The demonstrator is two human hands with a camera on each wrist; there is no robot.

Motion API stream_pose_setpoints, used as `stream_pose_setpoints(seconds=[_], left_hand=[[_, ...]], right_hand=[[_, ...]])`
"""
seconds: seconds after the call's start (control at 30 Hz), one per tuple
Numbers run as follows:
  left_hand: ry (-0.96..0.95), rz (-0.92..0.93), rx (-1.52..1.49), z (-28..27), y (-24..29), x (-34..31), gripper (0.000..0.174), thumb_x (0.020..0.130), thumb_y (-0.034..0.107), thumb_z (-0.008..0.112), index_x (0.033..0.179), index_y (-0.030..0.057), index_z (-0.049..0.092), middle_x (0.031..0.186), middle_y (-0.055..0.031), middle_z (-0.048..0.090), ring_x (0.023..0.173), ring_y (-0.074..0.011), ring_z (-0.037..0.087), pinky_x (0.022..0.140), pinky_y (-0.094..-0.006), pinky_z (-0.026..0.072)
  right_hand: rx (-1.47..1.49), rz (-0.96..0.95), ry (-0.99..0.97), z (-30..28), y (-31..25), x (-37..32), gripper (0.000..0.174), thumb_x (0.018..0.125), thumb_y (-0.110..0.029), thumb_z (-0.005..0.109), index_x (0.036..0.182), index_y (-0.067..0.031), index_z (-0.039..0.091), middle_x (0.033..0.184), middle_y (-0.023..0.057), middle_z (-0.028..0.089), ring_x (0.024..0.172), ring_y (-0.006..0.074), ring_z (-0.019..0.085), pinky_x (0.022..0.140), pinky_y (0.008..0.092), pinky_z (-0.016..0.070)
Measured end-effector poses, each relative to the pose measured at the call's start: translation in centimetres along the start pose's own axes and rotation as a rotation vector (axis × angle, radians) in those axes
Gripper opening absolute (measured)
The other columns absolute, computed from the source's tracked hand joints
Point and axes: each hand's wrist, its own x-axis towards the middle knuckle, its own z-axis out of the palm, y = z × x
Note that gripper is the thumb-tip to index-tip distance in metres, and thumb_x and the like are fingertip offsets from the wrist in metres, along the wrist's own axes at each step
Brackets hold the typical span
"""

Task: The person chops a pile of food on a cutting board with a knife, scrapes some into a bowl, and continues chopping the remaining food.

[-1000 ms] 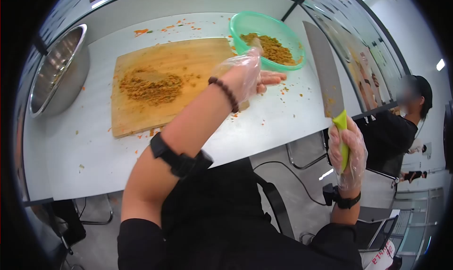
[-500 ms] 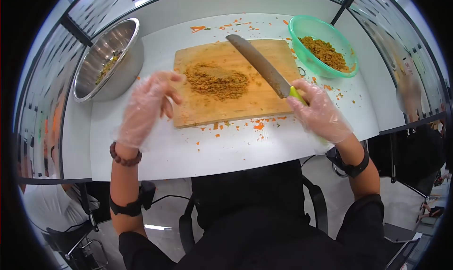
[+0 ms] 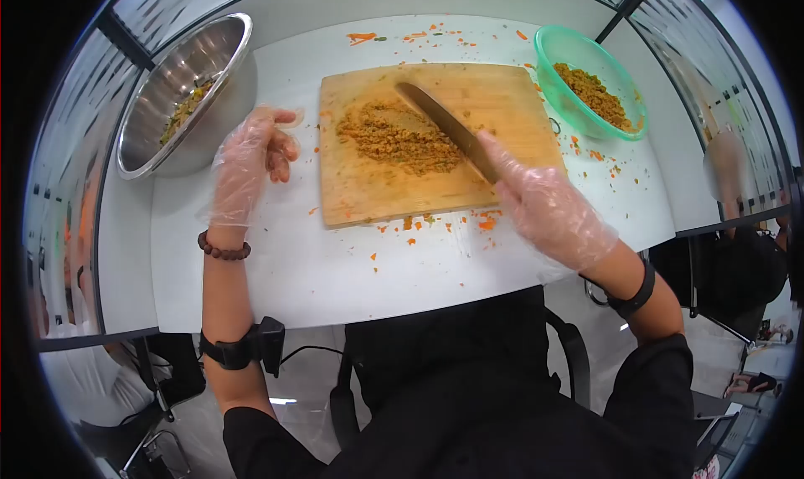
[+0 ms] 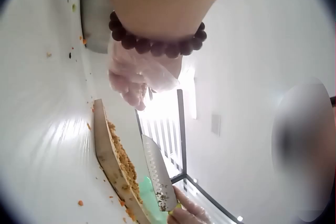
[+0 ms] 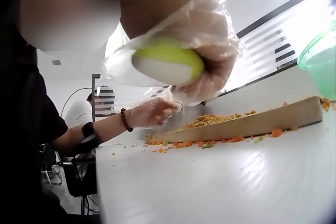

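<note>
My right hand [image 3: 553, 207], in a clear plastic glove, grips a kitchen knife [image 3: 456, 134] over the right half of the wooden cutting board [image 3: 511, 94]. The wide blade slants up and left, overlapping the edge of the finely chopped orange-green food [image 3: 377, 140] in the head view. In the right wrist view the lime-green and white handle [image 5: 168, 64] shows inside the fingers. My left hand [image 3: 249, 161], also gloved, hovers left of the board with loosely bent fingers, holding nothing. The left wrist view shows the blade raised above the board.
A tilted steel bowl [image 3: 222, 136] with some chopped food stands at the left. At the back right is a green plastic basin [image 3: 603, 56] holding more chopped food. Orange scraps [image 3: 486, 222] litter the white table [image 3: 335, 282] around the board. Low partitions enclose the table's back and sides.
My left hand has left the green basin and crossed to the board's left side. The right hand has brought the knife from beyond the table's right edge to over the board, lowering it toward the food.
</note>
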Motion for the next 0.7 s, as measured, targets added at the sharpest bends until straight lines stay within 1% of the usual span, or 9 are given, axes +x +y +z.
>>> stream_pose_setpoints(seconds=[0.07,0.17,0.27,0.37,0.47,0.57,0.67,0.7], left_hand=[[-0.003,-0.043,0.019,-0.5,-0.4,0.3,0.041,0.104,0.038,0.048,0.11,0.0011,0.065,0.071,-0.0048,0.062,0.049,-0.0067,0.05,0.046,-0.0223,0.0378],[0.062,-0.088,0.032,-0.2,-0.3,0.5,0.043,0.102,0.041,0.049,0.107,0.0006,0.065,0.069,-0.0049,0.061,0.047,-0.007,0.049,0.045,-0.0227,0.0375],[0.057,-0.114,-0.004,0.0,-0.4,0.6,0.043,0.102,0.041,0.05,0.106,0.0005,0.065,0.068,-0.0039,0.06,0.048,-0.0071,0.049,0.045,-0.0224,0.0372],[0.065,-0.073,-0.003,0.1,-0.8,0.7,0.043,0.102,0.042,0.053,0.106,0.0009,0.066,0.068,-0.0027,0.059,0.049,-0.007,0.049,0.046,-0.0221,0.0373],[0.085,-0.065,-0.009,-0.1,-1.1,0.8,0.044,0.101,0.043,0.054,0.107,0.0009,0.066,0.068,-0.0019,0.058,0.05,-0.0067,0.048,0.047,-0.0218,0.0376],[0.106,-0.078,0.016,-0.3,-0.9,0.9,0.045,0.102,0.043,0.054,0.109,0.0005,0.066,0.067,-0.0019,0.058,0.05,-0.0067,0.047,0.047,-0.0217,0.0378],[0.137,-0.063,0.026,-0.4,-0.8,1.0,0.044,0.102,0.042,0.055,0.11,0.0003,0.066,0.067,-0.0022,0.057,0.05,-0.0068,0.047,0.047,-0.0218,0.0376],[0.148,-0.06,0.023,-0.3,-0.6,1.0,0.044,0.102,0.042,0.054,0.11,0.0003,0.065,0.067,-0.0023,0.057,0.05,-0.0068,0.047,0.047,-0.0218,0.0376]], right_hand=[[-0.048,-0.067,-0.029,0.4,0.9,0.4,0.065,0.094,-0.005,0.053,0.155,-0.0108,0.032,0.077,0.0281,0.062,0.071,0.0461,0.062,0.07,0.051,0.0489],[0.042,0.008,-0.003,-0.4,-0.8,-0.1,0.064,0.094,-0.005,0.053,0.154,-0.0116,0.033,0.075,0.0269,0.062,0.07,0.046,0.062,0.07,0.0513,0.0492],[-0.04,0.066,-0.117,-0.1,-0.6,0.1,0.064,0.095,-0.005,0.053,0.155,-0.0125,0.032,0.074,0.027,0.062,0.07,0.0461,0.062,0.07,0.0512,0.0492],[0.03,-0.033,0.032,0.7,-0.4,-0.1,0.063,0.096,-0.006,0.053,0.155,-0.0135,0.032,0.073,0.0277,0.062,0.068,0.0459,0.062,0.069,0.0509,0.0491],[-0.06,0.126,-0.17,0.1,-1.3,0.3,0.062,0.096,-0.006,0.052,0.155,-0.0143,0.033,0.071,0.0267,0.061,0.067,0.0455,0.062,0.068,0.0505,0.0491],[0.025,0.052,-0.02,0.2,-1.3,0.0,0.063,0.096,-0.006,0.052,0.155,-0.0144,0.032,0.068,0.0267,0.06,0.064,0.0451,0.061,0.066,0.0504,0.0486],[-0.045,0.141,-0.18,-0.1,-1.4,0.2,0.064,0.096,-0.006,0.053,0.156,-0.0143,0.031,0.067,0.0255,0.059,0.064,0.0443,0.061,0.064,0.0495,0.0485],[-0.022,0.113,-0.146,-0.3,-1.5,0.2,0.064,0.096,-0.006,0.053,0.155,-0.0143,0.031,0.066,0.0253,0.059,0.063,0.044,0.061,0.063,0.0491,0.0485]])
